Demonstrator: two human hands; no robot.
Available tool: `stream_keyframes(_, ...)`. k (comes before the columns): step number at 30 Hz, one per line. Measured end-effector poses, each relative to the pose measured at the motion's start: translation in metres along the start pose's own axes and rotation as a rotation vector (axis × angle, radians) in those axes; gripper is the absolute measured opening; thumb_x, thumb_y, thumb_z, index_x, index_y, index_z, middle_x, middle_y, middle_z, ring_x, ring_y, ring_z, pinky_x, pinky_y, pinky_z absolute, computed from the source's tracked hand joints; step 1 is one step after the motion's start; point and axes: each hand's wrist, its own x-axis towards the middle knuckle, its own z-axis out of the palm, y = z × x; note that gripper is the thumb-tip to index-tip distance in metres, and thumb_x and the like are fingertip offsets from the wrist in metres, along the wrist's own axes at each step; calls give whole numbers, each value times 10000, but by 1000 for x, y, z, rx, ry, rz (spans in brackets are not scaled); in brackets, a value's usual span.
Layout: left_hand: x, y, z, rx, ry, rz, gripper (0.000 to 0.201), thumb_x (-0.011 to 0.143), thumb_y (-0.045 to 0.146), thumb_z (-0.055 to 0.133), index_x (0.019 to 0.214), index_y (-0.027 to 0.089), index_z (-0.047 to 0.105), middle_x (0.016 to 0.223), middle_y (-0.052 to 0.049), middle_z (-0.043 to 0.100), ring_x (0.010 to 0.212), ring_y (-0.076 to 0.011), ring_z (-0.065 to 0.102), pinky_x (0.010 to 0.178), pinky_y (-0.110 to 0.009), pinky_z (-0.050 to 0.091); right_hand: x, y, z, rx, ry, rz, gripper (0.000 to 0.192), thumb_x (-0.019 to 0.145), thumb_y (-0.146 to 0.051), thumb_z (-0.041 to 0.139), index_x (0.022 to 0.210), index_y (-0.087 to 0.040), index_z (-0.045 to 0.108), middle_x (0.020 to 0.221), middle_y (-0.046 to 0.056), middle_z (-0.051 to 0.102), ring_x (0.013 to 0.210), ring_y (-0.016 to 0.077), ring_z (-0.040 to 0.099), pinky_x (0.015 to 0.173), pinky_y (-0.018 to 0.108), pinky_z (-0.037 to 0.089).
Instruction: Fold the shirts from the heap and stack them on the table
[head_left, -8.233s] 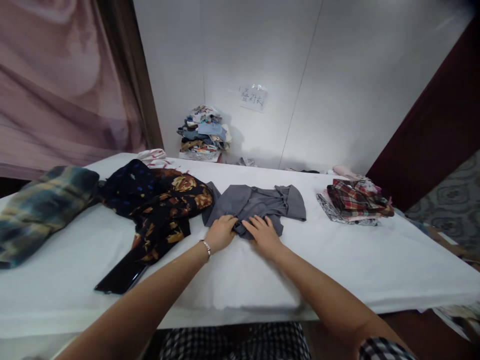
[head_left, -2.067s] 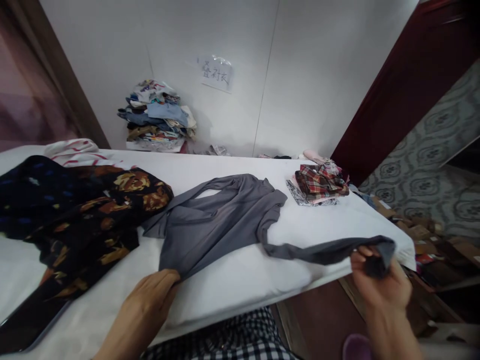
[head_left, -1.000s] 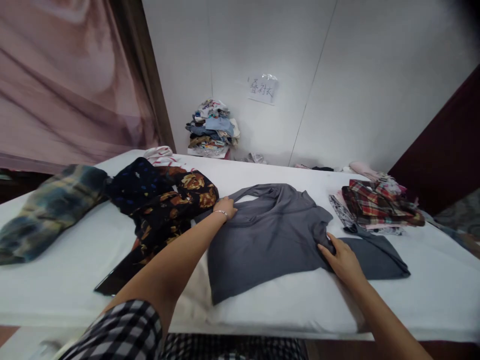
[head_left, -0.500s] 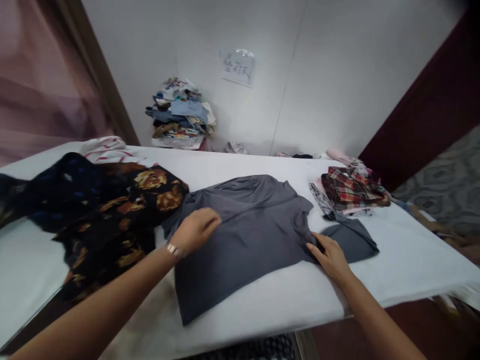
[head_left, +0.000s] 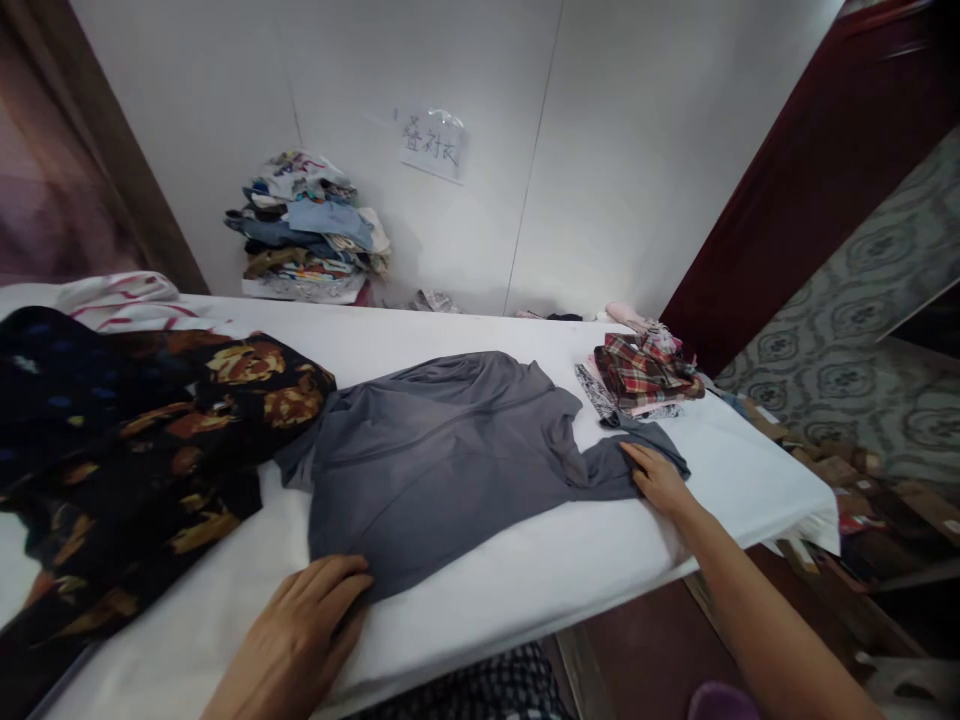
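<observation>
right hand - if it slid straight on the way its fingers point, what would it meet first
The right hand lies flat on the grey shirt's sleeve, fingers pointing up-left. Beyond the sleeve, probably the folded plaid pile; depth is unclear.

Clothes-folding room: garment piles (head_left: 307, 225), padded table (head_left: 465, 335)

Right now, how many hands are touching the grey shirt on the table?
2. The left hand presses the plain grey jersey shirt at its near hem; the right hand lies flat on its sleeve, beside the folded plaid pile.
</observation>
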Motion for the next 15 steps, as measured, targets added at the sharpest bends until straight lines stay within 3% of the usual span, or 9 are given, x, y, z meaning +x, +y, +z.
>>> stream_keyframes(4,12,7,-5,51,22,86,175,831,316,535,894,335,697,963,6,759,883,-227,720,798,-347,602,19,-6,-9,-141,-53,-48,535,841,-184,417,1345,-191,595,1129,122,659,1043,244,602,965,392,455)
stream_keyframes(8,15,10,-11,56,128,126,193,879,286,498,948,293,678,966,-9,766,880,-205,722,829,-328,577,22,-11,-16,-167,-87,-9,392,844,-188,408,1083,-166,718,998,121,689,963,248,623,884,365,477)
stream_keyframes(10,16,13,-16,29,176,109,192,889,280,497,979,294,665,946,-7,766,872,-208,722,840,-339,571,10,-9,-19,-142,27,63,343,849,-221,396,968,-176,714,940,116,690,943,263,625,859,383,482)
stream_keyframes(12,16,16,-21,-9,200,97,186,891,275,498,981,297,659,915,-3,766,845,-209,722,835,-344,573,-9,-5,-22,-62,226,185,308,851,-284,395,912,-195,684,915,112,682,924,281,626,832,407,488)
stream_keyframes(15,15,23,-26,-67,191,102,195,882,252,501,971,307,666,893,7,767,838,-214,723,854,-358,580,-41,-1,-27,286,524,470,226,800,-399,473,851,-230,614,759,70,646,741,272,630,666,402,503)
